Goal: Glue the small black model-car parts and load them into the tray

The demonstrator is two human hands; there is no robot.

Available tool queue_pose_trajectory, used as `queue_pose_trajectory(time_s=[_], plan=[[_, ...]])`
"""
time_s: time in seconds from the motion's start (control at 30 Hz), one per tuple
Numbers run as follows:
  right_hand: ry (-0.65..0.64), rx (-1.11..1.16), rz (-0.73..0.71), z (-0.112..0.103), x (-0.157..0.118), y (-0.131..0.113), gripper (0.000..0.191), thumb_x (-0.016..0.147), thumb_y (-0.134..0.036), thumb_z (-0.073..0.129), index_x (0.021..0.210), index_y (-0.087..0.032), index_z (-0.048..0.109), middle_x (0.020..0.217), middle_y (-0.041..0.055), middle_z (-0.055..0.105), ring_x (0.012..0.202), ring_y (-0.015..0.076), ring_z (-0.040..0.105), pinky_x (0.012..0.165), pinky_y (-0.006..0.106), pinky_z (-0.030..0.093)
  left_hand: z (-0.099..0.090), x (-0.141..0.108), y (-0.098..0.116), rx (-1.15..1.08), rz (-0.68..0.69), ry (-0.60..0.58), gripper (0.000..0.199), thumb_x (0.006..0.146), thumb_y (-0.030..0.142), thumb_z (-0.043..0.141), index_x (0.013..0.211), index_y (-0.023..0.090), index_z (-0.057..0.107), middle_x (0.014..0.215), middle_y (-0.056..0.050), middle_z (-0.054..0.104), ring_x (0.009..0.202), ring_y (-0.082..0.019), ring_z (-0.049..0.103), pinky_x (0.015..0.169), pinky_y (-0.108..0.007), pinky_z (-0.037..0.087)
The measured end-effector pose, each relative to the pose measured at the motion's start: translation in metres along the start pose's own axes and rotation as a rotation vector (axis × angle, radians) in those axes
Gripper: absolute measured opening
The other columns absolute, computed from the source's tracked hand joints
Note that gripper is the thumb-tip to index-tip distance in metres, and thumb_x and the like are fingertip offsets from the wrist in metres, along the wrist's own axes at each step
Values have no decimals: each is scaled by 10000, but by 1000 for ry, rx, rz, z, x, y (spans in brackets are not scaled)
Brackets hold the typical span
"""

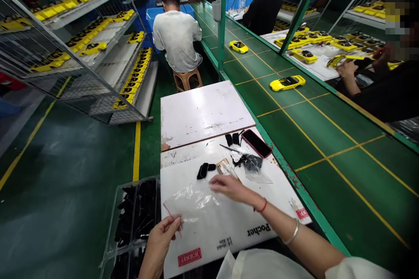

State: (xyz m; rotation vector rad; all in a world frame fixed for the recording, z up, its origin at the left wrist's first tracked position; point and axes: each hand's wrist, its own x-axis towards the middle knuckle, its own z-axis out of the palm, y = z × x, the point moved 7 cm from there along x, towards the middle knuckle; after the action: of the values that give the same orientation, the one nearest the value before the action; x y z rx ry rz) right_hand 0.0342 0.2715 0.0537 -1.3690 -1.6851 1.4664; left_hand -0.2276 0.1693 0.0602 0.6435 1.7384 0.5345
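My left hand (166, 231) pinches the red-edged corner of a clear plastic bag (193, 200), which lies on the white printed board (209, 231). My right hand (231, 187) is over the bag's far right end, palm down, fingers stretched out and slightly bent. Whether its fingertips touch the plastic I cannot tell. Just beyond them are small black parts (204, 170) and a small tan piece (225, 167). Farther right, another clear bag (255, 168) has dark pieces in it. Two black pads (232, 139) and a phone (257, 143) lie at the board's far right.
A divided clear bin (114, 222) of black parts stands at left. Along the right runs a green conveyor (314, 130) carrying yellow model cars (287, 83). Racks (98, 65) of yellow car bodies stand at left. One co-worker (176, 35) sits ahead; others work across the conveyor.
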Motion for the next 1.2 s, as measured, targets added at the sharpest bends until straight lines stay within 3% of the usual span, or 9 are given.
queue_pose_trajectory(time_s=[0.17,0.27,0.4,0.57,0.7,0.77,0.93,1.07,1.2], plan=[[319,-251,113,-114,25,63,247,827,-229,524,1045,-165,619,1005,104,651,936,215,593,871,366,436,2,-5,-6,-12,-18,73,509,536,524,763,812,102,693,643,-43,641,542,-117,469,492,-230,338],[319,-347,127,-140,35,95,303,754,-174,626,1055,-150,614,1059,104,636,990,216,579,919,394,419,5,-4,-14,-64,-21,147,466,525,508,779,724,107,649,550,12,568,472,-81,412,453,-214,321],[346,-417,162,-140,35,114,219,810,-178,579,1023,-142,617,987,60,657,905,174,602,861,376,454,5,-1,-25,-201,-76,236,435,512,439,815,738,128,612,586,40,566,501,-65,469,481,-179,406],[432,-490,229,-149,9,112,277,811,-168,488,1050,-147,627,963,70,674,850,181,611,791,314,453,3,-5,-27,-428,-109,262,382,517,313,840,792,133,645,780,2,638,727,-97,600,679,-173,538],[313,-553,208,-146,-11,103,205,803,-227,515,910,-181,683,831,37,691,756,178,616,711,268,445,5,-9,-22,-513,-91,239,237,609,210,787,790,127,659,849,-29,663,819,-120,624,768,-188,553],[252,-599,183,-141,-11,98,184,815,-285,545,815,-182,697,817,50,689,802,196,614,742,279,439,7,-8,-22,-532,-88,248,207,620,188,771,779,122,655,860,-39,668,837,-129,628,775,-193,555],[280,-723,210,-135,33,91,246,901,-272,467,937,-111,649,970,122,637,972,214,562,877,369,414,7,-7,-29,-454,-48,326,323,581,225,786,854,132,640,796,-17,650,703,-104,611,632,-175,542],[178,-725,293,-112,81,103,231,876,-333,557,959,-123,608,980,68,617,924,176,580,835,374,470,8,-15,-42,-355,-61,360,363,586,302,781,862,123,627,777,-13,629,688,-96,585,590,-171,503],[144,-679,353,-100,98,110,229,872,-339,568,922,-119,602,930,53,615,847,158,592,775,351,496,11,-25,-57,-296,-86,355,424,611,356,759,935,125,613,813,-22,639,706,-103,580,613,-196,487]])
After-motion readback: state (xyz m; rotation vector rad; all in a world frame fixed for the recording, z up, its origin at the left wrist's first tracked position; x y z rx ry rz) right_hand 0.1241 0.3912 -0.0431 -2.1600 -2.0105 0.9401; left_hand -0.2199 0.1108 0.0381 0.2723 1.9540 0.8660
